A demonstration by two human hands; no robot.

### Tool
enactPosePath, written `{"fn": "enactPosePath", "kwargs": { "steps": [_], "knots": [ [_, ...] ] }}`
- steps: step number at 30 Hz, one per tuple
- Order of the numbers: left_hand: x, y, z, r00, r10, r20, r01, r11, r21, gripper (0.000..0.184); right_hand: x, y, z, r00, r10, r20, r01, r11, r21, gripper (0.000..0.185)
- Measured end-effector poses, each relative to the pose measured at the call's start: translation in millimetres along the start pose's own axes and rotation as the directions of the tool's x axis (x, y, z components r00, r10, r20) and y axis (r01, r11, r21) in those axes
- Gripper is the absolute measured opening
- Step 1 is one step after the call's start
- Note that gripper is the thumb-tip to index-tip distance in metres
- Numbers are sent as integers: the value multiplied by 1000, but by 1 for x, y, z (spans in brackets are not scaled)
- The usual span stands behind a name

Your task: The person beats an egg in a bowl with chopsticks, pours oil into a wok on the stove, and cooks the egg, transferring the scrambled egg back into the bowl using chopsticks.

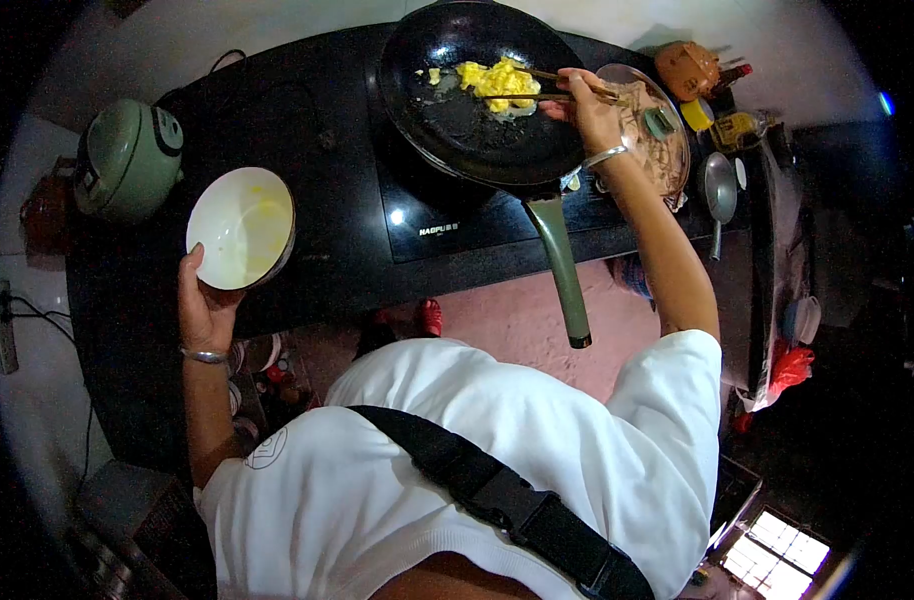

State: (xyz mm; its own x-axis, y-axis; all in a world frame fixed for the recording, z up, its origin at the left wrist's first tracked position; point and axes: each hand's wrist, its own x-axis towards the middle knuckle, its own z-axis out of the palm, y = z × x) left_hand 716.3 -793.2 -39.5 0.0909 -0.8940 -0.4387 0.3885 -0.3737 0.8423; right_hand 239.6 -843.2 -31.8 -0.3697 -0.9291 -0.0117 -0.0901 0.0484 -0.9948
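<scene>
My left hand (208, 302) grips a white bowl (239, 235) by its near side, tilted so that its inside shows, with yellow residue on the wall. In my right hand (585, 108) is a pair of chopsticks (525, 97), held over a black wok (472, 150). Their tips are at a clump of yellow scrambled egg (499, 82), and a few small bits lie to its left. The wok sits on an induction cooktop (407, 215), its green handle (557, 262) pointing toward me.
A green rice cooker (129, 160) stands at the left. Right of the wok are a round tray (677, 165), a metal ladle (718, 190), an oil bottle (739, 130) and a brown pot (687, 68). The dark counter's (317, 250) front edge runs before me.
</scene>
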Motion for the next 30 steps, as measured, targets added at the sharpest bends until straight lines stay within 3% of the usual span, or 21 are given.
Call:
{"fn": "enactPosePath", "kwargs": {
  "steps": [4,7,10,14,19,22,27,30],
  "knots": [
    [-1,1,1,999,2,37,-2,1000,21,52,9,15,0,991,-31,-129,36,999,31,33],
    [-3,0,5,1000,23,4,-23,999,41,53,7,8,11,991,-75,-108,78,997,28,34],
    [-7,4,10,1000,15,11,-16,1000,26,52,-2,-9,21,987,-150,49,151,988,-19,38],
    [-2,1,2,999,16,37,-16,1000,21,50,-25,-44,18,988,-43,149,52,997,-56,35],
    [-6,4,4,999,2,41,-2,1000,-3,49,-14,-26,-27,991,80,-107,-97,982,-163,32],
    [-3,2,-2,998,-2,60,2,1000,10,49,-3,0,-24,979,78,-188,-83,996,-16,33],
    [-8,6,5,999,-5,51,4,1000,25,49,-5,-9,26,995,-40,96,35,998,51,37],
    [-7,5,3,998,-11,69,12,1000,-4,49,-15,-33,28,984,-102,146,99,995,30,36]
  ]
}}
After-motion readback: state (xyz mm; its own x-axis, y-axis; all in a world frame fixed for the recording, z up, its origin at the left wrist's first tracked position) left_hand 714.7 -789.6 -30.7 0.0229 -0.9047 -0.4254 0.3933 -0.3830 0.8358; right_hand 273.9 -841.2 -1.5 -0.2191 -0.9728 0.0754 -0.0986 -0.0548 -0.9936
